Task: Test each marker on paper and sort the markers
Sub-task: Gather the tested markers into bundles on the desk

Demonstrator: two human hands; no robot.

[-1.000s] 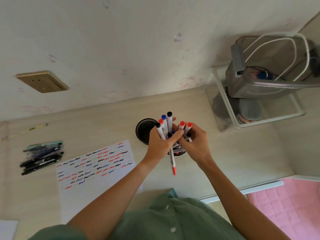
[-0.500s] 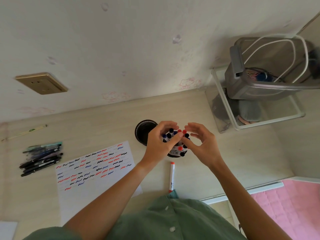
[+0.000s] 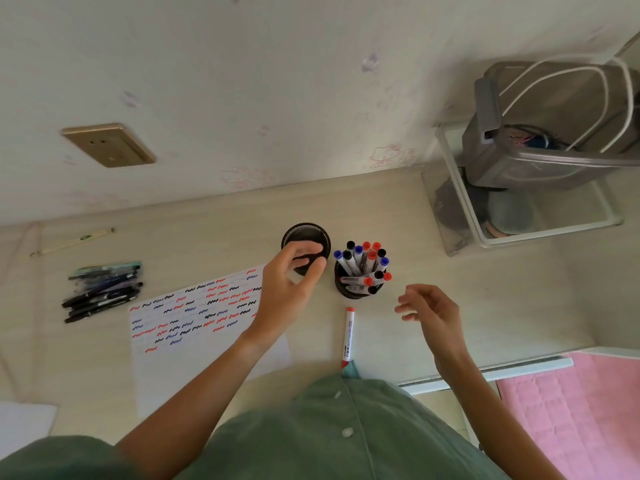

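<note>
A black mesh cup [image 3: 356, 292] holds several markers [image 3: 364, 263] with red, blue and black caps. One red-capped marker [image 3: 348, 336] lies alone on the desk just below it. A second black mesh cup [image 3: 305, 235] stands to its left, partly behind my left hand [image 3: 289, 284], whose fingers are loosely curved and hold nothing. My right hand [image 3: 429, 311] hovers right of the full cup, fingers relaxed and empty. A white paper [image 3: 194, 317] covered with red, blue and black squiggles lies left of my left arm.
A pile of dark pens [image 3: 102, 291] lies at the desk's left. A thin pencil [image 3: 71, 241] rests near the wall. A clear rack [image 3: 519, 216] with a grey bag [image 3: 550, 123] fills the right corner. Pink bedding [image 3: 575, 410] lies beyond the desk edge.
Both hands set the bundle of markers into the right cup and let go. One red marker dropped onto the desk. My left hand moved left over the other cup, my right hand drew back right.
</note>
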